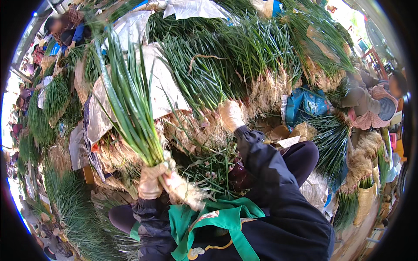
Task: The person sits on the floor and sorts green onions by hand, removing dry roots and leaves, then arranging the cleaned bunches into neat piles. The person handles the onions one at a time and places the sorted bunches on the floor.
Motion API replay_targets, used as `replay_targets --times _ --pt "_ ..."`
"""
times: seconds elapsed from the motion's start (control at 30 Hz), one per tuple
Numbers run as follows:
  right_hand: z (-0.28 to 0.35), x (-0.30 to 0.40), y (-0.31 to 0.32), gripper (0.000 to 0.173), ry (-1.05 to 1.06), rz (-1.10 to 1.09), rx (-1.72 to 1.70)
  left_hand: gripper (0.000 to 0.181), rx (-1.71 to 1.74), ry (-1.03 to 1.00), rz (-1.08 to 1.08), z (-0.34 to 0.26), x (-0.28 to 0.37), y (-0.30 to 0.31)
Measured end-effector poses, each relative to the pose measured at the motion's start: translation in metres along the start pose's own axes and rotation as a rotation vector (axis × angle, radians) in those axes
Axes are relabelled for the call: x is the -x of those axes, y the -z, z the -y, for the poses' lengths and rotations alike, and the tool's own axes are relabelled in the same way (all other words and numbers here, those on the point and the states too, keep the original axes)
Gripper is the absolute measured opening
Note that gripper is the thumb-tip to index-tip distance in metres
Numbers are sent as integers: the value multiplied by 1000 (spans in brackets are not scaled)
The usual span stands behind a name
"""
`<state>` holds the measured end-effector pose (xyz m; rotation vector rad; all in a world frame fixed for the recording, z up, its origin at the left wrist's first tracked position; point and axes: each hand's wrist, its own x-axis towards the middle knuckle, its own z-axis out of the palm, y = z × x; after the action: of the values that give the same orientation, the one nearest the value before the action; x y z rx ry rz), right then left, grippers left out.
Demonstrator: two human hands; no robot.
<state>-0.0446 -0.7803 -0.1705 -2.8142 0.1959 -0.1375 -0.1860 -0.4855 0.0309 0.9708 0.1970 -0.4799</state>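
Note:
In a pale glove, my left hand (151, 183) grips a bunch of green onions (142, 130) just above its roots. The long leaves point up and away from me, and the pale bulbs and blurred roots hang toward my green apron (218, 215). My right hand (231, 115), gloved too, reaches to the root end of a large heap of green onions (199, 75). Its fingers are hidden among the stems, so I cannot tell whether they hold any. Loose trimmed leaves (210, 171) lie between my hands, in front of my lap.
Pale sacking (160, 81) covers part of the heap. A blue plastic bag (307, 102) lies right of my right hand. More onion bundles (329, 140) stand on the right, near another person (372, 101). Further people (67, 32) work among heaps at upper left.

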Motion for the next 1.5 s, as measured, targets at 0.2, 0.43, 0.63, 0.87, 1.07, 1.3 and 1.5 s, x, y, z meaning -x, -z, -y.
replay_targets --times 0.2,0.43,0.63,0.87,1.07,1.3,1.5 --pt "45 15 26 13 -361 8 -697 31 97 85 -174 43 -86 10" --pt "94 117 66 21 13 254 -997 13 -120 41 -190 73 -104 1" --pt "38 42 -23 19 -254 -150 -469 20 -112 -2 -140 45 -50 1" --pt "68 61 54 18 -428 221 -1202 47 31 -161 -297 50 33 46" --pt "16 66 140 9 -360 -269 -1635 37 -45 -223 -444 47 45 18" --pt "-153 -59 210 34 -356 -573 -784 35 104 -136 -428 70 40 57" --pt "-93 -64 122 25 106 -529 -544 36 322 -69 -175 53 43 28"
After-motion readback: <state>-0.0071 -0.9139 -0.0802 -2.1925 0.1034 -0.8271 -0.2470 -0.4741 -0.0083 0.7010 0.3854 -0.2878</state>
